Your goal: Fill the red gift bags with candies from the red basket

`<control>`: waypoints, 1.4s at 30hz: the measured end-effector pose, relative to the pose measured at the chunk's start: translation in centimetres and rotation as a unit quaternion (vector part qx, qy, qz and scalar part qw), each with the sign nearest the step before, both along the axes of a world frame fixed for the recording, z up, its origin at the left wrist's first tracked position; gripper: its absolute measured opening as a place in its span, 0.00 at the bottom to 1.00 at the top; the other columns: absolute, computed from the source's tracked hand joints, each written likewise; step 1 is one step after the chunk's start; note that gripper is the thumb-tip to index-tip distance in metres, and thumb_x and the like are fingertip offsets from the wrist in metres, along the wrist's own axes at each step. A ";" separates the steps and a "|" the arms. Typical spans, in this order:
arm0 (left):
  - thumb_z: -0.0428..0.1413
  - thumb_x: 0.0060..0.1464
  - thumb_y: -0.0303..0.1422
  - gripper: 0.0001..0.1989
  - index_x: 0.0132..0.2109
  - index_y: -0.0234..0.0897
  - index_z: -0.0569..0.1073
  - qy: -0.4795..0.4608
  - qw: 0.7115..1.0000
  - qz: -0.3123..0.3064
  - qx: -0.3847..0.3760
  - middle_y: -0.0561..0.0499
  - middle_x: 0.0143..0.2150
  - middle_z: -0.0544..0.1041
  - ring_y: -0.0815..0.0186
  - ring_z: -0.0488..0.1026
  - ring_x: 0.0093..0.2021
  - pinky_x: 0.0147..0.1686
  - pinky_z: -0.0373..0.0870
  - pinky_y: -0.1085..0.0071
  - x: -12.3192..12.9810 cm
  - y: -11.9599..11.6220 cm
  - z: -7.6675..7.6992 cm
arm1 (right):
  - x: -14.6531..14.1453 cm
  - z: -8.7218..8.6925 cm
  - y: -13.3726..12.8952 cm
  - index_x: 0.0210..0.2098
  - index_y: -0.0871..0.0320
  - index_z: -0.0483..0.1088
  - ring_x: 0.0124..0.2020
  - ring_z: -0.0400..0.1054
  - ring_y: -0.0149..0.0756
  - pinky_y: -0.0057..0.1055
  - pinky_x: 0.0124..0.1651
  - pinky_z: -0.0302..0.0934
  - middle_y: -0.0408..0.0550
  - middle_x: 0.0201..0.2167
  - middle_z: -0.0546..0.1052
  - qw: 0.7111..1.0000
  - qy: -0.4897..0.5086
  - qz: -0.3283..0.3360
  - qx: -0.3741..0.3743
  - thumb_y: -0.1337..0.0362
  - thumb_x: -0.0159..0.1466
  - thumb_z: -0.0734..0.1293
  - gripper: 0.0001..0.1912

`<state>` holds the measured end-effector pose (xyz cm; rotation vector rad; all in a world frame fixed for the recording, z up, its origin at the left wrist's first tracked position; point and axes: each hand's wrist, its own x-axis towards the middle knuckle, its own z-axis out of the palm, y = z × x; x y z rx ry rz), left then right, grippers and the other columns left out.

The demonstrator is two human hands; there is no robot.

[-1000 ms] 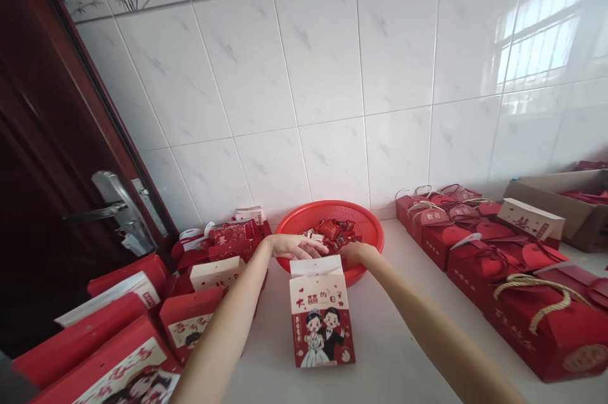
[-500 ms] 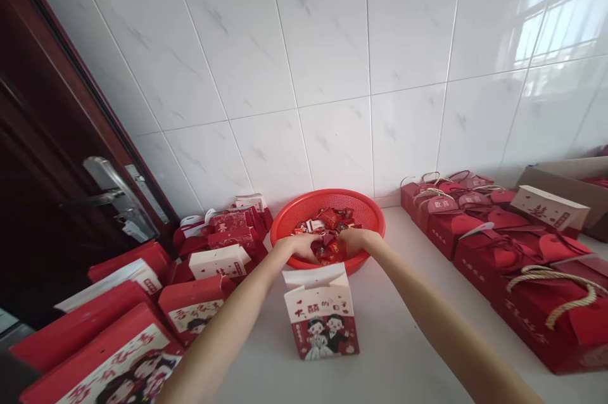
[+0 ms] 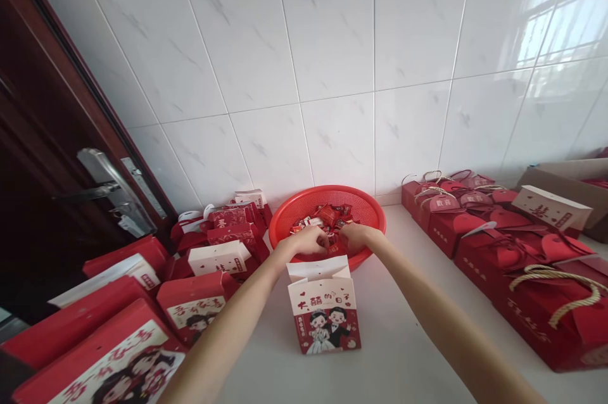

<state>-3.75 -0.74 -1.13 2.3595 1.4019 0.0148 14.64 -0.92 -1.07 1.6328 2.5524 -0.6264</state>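
Note:
A red mesh basket (image 3: 327, 194) stands against the tiled wall, with wrapped candies (image 3: 327, 214) inside it. Over the basket's near left part, my left hand (image 3: 310, 240) has its fingers curled together; what they hold, if anything, is too small to name. My right hand (image 3: 355, 237) is at the near right part of the candies, its fingers closed and partly hidden. Just in front of the basket stands an upright white and red paper box (image 3: 325, 315) with a cartoon couple, its top flaps raised, below and between my hands.
Red and white paper boxes (image 3: 194, 303) crowd the left side, near a dark door with a metal handle (image 3: 111, 189). Red gift boxes with rope handles (image 3: 489, 265) line the right. A cardboard box (image 3: 570, 170) is at the far right.
My left hand has risen slightly from the candies, its fingers now more visible and curled. My right hand has also lifted a little. The view has shifted slightly.

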 end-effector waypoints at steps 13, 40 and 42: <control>0.59 0.53 0.31 0.06 0.38 0.36 0.80 -0.215 0.963 0.064 0.152 0.46 0.41 0.80 0.60 0.78 0.40 0.43 0.73 0.68 -0.3 0.3 -0.1 | 0.8 -0.7 1.2 0.33 0.57 0.72 0.31 0.73 0.38 0.28 0.32 0.64 0.42 0.26 0.77 0.931 0.362 -0.030 0.017 0.67 0.53 0.74 0.09; 0.64 0.48 0.27 0.37 0.65 0.39 0.64 -0.371 0.927 0.033 0.046 0.39 0.61 0.73 0.58 0.78 0.50 0.50 0.76 0.61 0.0 -0.1 -0.1 | 1.9 -0.4 0.8 0.28 0.61 0.75 0.29 0.74 0.34 0.27 0.31 0.70 0.46 0.26 0.79 0.766 0.626 -0.083 -0.117 0.64 0.47 0.78 0.12; 0.65 0.47 0.30 0.42 0.68 0.40 0.59 -0.334 0.940 0.040 0.053 0.38 0.64 0.70 0.57 0.78 0.50 0.50 0.75 0.60 0.1 0.0 -0.1 | 1.9 -0.5 1.1 0.27 0.60 0.72 0.29 0.73 0.32 0.27 0.32 0.71 0.44 0.26 0.77 0.739 0.655 -0.138 -0.080 0.64 0.48 0.77 0.11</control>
